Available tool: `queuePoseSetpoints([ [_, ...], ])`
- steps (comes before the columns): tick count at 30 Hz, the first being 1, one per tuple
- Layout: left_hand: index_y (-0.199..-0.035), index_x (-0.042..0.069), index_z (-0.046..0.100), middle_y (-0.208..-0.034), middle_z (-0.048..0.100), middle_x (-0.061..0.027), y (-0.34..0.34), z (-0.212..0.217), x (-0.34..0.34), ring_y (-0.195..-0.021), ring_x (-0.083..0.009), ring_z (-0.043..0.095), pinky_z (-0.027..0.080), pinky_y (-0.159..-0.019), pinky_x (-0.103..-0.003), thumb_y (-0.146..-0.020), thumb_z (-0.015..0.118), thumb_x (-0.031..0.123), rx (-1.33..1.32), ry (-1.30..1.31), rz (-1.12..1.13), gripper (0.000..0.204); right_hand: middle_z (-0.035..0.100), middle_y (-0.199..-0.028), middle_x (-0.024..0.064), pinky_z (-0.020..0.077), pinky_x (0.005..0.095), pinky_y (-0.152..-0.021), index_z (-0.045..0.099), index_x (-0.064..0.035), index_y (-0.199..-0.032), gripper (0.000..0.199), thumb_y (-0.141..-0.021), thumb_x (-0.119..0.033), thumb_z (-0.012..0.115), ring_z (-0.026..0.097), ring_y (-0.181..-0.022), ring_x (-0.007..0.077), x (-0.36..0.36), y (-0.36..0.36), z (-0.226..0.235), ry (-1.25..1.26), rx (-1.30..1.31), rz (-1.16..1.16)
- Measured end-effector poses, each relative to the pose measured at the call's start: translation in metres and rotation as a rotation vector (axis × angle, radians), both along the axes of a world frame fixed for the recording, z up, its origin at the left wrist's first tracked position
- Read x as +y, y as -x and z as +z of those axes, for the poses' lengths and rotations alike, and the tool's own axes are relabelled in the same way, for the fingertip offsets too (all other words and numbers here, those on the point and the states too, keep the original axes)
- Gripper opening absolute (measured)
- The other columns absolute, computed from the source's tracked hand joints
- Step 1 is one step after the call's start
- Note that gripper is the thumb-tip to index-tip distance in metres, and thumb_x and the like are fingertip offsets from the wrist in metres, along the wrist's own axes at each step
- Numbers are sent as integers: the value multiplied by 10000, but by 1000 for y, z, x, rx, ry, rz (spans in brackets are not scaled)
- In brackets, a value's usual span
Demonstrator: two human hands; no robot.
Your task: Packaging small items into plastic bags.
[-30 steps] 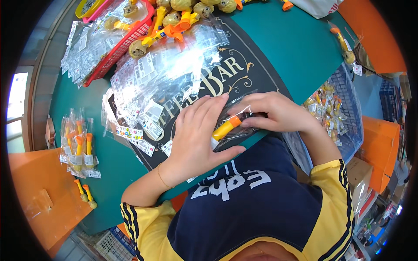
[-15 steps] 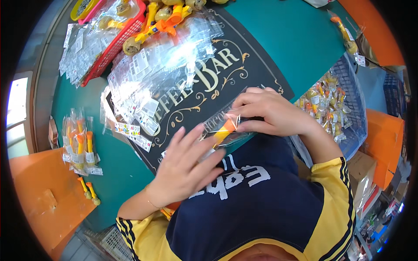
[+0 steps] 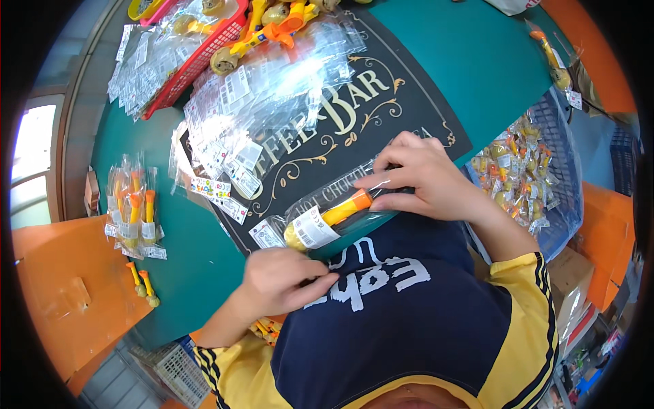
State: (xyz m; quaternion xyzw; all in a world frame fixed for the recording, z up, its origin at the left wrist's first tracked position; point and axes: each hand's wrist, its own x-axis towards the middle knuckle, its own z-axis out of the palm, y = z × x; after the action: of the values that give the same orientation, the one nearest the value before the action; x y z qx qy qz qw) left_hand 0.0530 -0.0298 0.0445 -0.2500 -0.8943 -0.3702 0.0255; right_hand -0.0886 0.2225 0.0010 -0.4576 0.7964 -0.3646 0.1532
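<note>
A yellow toy (image 3: 335,216) with an orange tip and a rounded golden end lies inside a clear plastic bag, a white label (image 3: 315,228) wrapped round it. My right hand (image 3: 426,178) is closed on the bag's right end, thumb and fingers beside the orange tip. Below the golden end, close to my shirt, my left hand (image 3: 283,278) is curled in; whatever its fingers may hold is hidden. A printed tag (image 3: 267,234) shows at the bag's left end. Underneath is a black printed mat (image 3: 415,102).
Flat clear bags (image 3: 272,82) are heaped on the mat beside a red basket (image 3: 194,71). Loose yellow-orange toys (image 3: 272,34) lie behind them. Bagged toys (image 3: 133,211) sit at left, near two unbagged ones (image 3: 146,286). A blue crate (image 3: 569,184) at right holds many bagged toys.
My left hand has moved down and left off the bagged toy, and its spread fingers have curled in. The toy's label and golden end are now uncovered. My right hand stays on the bag.
</note>
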Motion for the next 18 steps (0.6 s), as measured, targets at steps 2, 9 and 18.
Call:
queuePoseSetpoints([
  [2, -768, 80, 664, -649, 631, -38, 16, 20, -7, -458, -139, 533, 407, -439, -237, -699, 783, 58, -78, -147, 25, 139, 578, -922, -64, 330, 363, -817, 717, -258, -1074, 291, -807, -372, 700, 502, -963, 161, -1, -3, -2, 5, 34, -20],
  [9, -1066, 6, 639, -871, 655, -98, 118, 13, 35, -702, -162, 597, 486, -654, -281, -875, 666, 204, -434, -12, 67, 277, 580, -971, -46, 324, 364, -809, 731, -224, -997, 262, -779, -369, 724, 505, -999, 169, -2, -10, -1, 13, 141, -34],
  [18, -1054, -29, 648, -791, 643, -5, 118, -24, 40, -734, -36, 593, 479, -662, -188, -895, 655, 142, -848, -241, 115, 234, 692, -930, -14, 434, 329, -836, 712, -117, -852, 134, -779, -222, 751, 632, -973, 166, 8, -14, -12, 162, 172, -156],
])
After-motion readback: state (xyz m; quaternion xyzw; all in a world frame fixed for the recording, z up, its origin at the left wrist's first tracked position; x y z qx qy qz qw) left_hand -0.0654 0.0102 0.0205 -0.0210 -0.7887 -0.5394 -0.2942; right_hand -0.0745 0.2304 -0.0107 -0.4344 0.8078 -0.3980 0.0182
